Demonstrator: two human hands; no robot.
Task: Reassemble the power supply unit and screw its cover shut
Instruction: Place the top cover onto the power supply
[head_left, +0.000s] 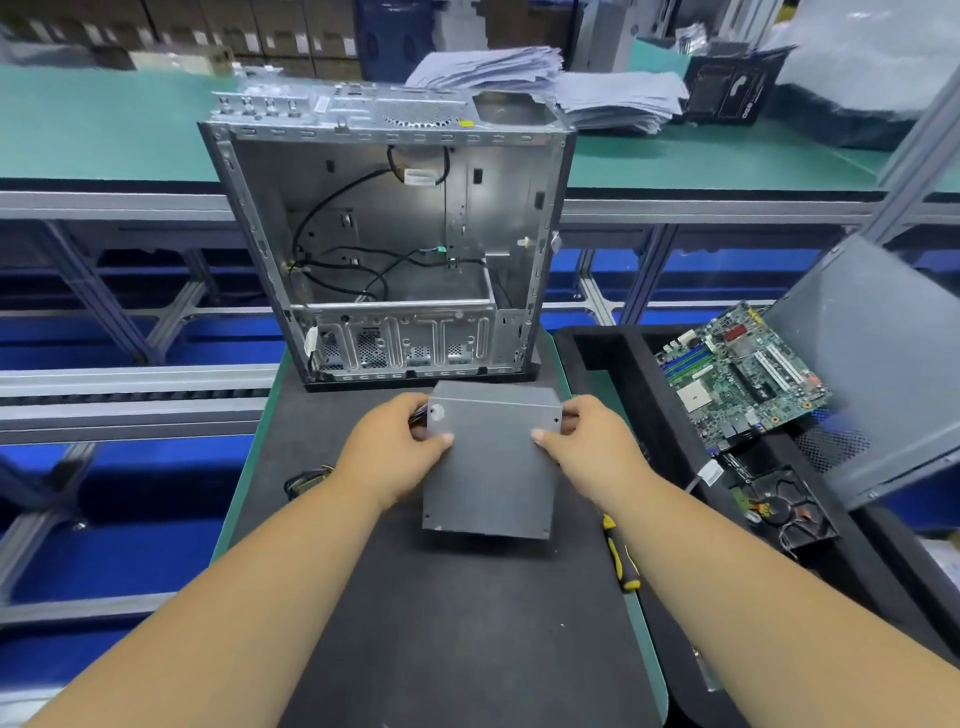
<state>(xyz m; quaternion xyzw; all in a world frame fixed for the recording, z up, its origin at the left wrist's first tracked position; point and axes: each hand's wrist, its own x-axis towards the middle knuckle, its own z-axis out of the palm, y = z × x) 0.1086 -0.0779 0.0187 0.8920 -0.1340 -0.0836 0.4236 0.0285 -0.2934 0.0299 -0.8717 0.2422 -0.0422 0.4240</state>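
A grey metal power supply unit (491, 467) lies on the black mat (441, 623), its flat cover facing up. My left hand (392, 447) grips its left side, thumb on the cover and fingers curled over the far left corner, where coloured wires show. My right hand (589, 444) grips the right side the same way, thumb on top. A yellow-and-black screwdriver (619, 556) lies on the mat just right of the unit, untouched.
An empty open computer case (395, 249) stands upright right behind the unit. A black tray (649, 415) at right holds a green motherboard (743, 374), a fan (784, 506) and a leaning grey side panel (872, 364). A cable bundle (306, 480) lies left.
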